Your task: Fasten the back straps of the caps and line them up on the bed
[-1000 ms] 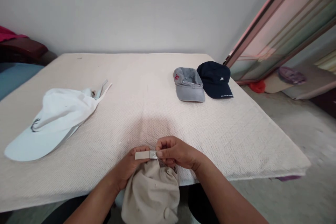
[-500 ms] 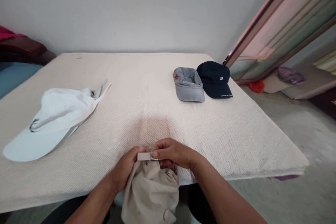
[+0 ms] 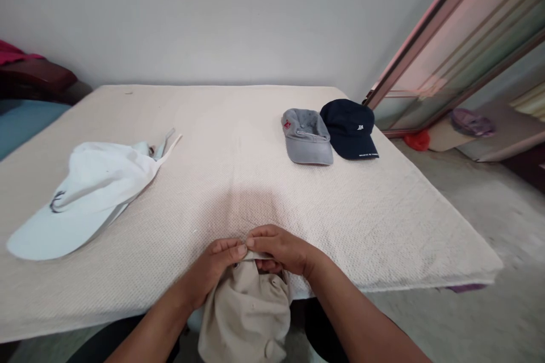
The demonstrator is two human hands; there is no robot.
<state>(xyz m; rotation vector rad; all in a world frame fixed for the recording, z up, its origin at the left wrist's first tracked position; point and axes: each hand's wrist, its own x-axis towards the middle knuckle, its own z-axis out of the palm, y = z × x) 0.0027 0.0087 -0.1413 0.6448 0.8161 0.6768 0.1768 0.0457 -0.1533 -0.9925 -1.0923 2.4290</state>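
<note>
Left hand: The left hand [image 3: 209, 268] sat at the cap's rear opening, its grip closed and clamped on the narrow back strap [image 3: 255, 256].
Right hand: The right hand [image 3: 281, 249] was just beside it, its grip clamped on the same strap, with the fingers curled over.
Handling: A short, firm pinch with both hands close together looked the best way to control the narrow strap and stop it twisting.
Beige cap: The beige cotton cap [image 3: 246, 317] hung soft and creased just below the near edge of the cream mattress [image 3: 238, 125], with its eyelets showing. The strap's ends were hidden by the fingers.
Nearby: A white cap [image 3: 85, 193] lay to the left; a grey cap [image 3: 306, 139] and a navy cap [image 3: 349, 130] lay side by side, far ahead.
</note>
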